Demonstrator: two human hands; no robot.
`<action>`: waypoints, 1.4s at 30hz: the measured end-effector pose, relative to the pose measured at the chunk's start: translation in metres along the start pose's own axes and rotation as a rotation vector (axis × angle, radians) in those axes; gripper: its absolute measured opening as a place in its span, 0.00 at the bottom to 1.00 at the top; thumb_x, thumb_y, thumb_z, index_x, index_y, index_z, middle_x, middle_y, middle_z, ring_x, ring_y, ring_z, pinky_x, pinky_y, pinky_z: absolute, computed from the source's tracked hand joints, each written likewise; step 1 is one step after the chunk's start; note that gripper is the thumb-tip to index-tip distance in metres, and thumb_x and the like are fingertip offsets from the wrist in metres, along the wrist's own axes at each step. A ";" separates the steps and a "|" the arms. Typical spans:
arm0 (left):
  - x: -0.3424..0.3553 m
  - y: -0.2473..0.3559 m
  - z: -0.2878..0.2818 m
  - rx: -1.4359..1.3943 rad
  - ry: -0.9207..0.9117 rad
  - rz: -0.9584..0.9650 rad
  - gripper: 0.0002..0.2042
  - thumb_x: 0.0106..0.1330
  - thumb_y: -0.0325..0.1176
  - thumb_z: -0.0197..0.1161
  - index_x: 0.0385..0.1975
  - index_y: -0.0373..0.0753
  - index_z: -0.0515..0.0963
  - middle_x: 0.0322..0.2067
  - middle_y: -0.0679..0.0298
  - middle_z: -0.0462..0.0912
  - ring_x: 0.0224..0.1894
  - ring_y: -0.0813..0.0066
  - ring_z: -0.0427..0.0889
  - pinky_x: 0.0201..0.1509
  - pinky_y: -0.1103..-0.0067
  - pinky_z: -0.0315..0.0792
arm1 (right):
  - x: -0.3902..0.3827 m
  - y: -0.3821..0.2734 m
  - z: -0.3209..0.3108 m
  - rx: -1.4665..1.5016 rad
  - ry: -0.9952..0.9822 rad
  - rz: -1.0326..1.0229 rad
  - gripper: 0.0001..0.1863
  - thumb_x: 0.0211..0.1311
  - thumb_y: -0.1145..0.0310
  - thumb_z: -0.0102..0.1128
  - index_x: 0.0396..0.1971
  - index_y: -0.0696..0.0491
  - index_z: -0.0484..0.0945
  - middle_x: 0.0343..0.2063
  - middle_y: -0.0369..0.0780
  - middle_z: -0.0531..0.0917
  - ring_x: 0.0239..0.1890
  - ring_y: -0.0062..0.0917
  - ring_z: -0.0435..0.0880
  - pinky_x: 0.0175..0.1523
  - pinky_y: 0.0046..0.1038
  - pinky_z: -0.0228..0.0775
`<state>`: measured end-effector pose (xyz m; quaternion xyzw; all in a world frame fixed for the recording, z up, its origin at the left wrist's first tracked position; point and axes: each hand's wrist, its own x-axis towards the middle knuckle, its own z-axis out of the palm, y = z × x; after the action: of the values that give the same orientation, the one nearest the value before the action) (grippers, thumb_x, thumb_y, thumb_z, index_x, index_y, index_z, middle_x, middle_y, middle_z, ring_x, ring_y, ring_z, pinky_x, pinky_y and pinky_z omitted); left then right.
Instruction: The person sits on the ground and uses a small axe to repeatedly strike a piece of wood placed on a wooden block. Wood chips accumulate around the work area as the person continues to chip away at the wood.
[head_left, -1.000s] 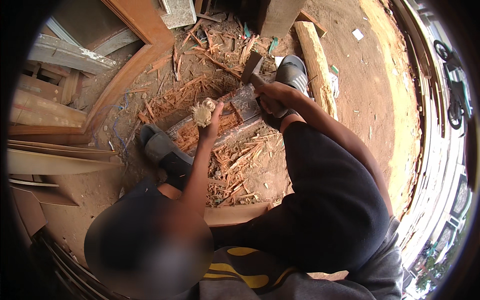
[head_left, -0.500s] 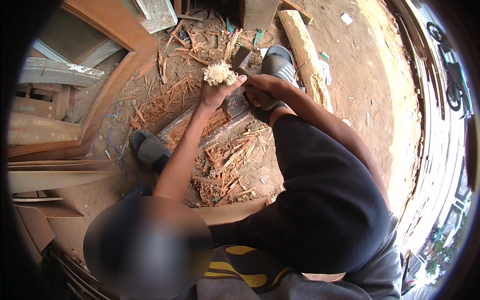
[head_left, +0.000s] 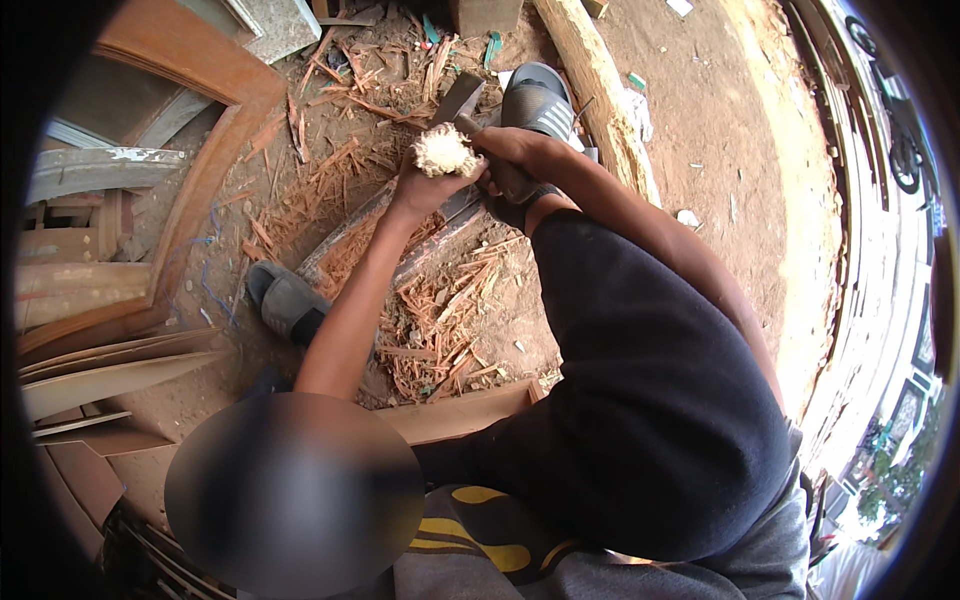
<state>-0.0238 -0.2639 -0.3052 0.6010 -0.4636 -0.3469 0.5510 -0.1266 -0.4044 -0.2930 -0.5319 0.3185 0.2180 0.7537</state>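
Brown dirt ground (head_left: 720, 150) is spreading around a hollowed timber (head_left: 345, 243), which is lying between the feet, its long axis running from near left to far right. The left hand (head_left: 432, 188), nearer the hollow, is gripping a frayed-ended wooden piece (head_left: 445, 151); the right hand (head_left: 506, 150), just beside it, is clasping a bladed tool (head_left: 462, 98). Reddish splinters (head_left: 450, 320) are littering both sides.

Left forearm (head_left: 350, 305): extended forward, inclined right. Left grip (head_left: 430, 190): closed, fingers wrapped. Right forearm (head_left: 640, 215): angled forward and left. Right grip (head_left: 508, 150): closed, positioned just beside the left; fingers partly hidden.
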 end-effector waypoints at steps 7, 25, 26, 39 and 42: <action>-0.006 -0.027 0.012 0.312 0.318 0.241 0.13 0.49 0.24 0.64 0.37 0.34 0.77 0.33 0.56 0.82 0.36 0.64 0.82 0.39 0.74 0.75 | -0.034 -0.024 0.005 0.004 0.135 0.114 0.14 0.62 0.58 0.50 0.22 0.52 0.70 0.16 0.32 0.72 0.17 0.17 0.72 0.21 0.20 0.68; 0.024 -0.047 0.063 0.636 0.126 -0.226 0.19 0.52 0.42 0.63 0.35 0.31 0.76 0.28 0.48 0.80 0.29 0.54 0.82 0.35 0.67 0.78 | -0.225 -0.050 0.037 0.257 0.728 -0.220 0.16 0.60 0.57 0.55 0.34 0.56 0.68 0.15 0.33 0.68 0.13 0.15 0.65 0.17 0.19 0.57; 0.025 -0.045 0.063 0.632 0.133 -0.246 0.19 0.52 0.43 0.62 0.33 0.31 0.76 0.28 0.47 0.80 0.30 0.53 0.82 0.35 0.67 0.77 | -0.215 -0.042 0.049 0.309 0.726 -0.229 0.16 0.60 0.57 0.55 0.34 0.56 0.68 0.15 0.33 0.67 0.14 0.16 0.65 0.18 0.20 0.57; 0.018 -0.042 0.056 0.620 0.077 -0.289 0.14 0.54 0.32 0.53 0.36 0.29 0.75 0.33 0.45 0.79 0.36 0.52 0.80 0.40 0.66 0.76 | -0.224 -0.008 0.077 0.295 0.671 -0.037 0.16 0.62 0.56 0.54 0.33 0.56 0.69 0.17 0.35 0.71 0.14 0.18 0.67 0.17 0.22 0.60; 0.020 -0.047 0.057 0.733 -0.072 -0.320 0.17 0.52 0.29 0.52 0.41 0.27 0.72 0.35 0.43 0.79 0.37 0.52 0.81 0.42 0.65 0.76 | -0.210 -0.012 0.066 0.309 0.584 -0.063 0.16 0.61 0.56 0.54 0.33 0.56 0.69 0.18 0.35 0.71 0.15 0.18 0.67 0.18 0.21 0.59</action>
<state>-0.0617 -0.3041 -0.3585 0.8100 -0.4761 -0.2605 0.2224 -0.2498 -0.3445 -0.1203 -0.4610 0.5340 -0.0178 0.7086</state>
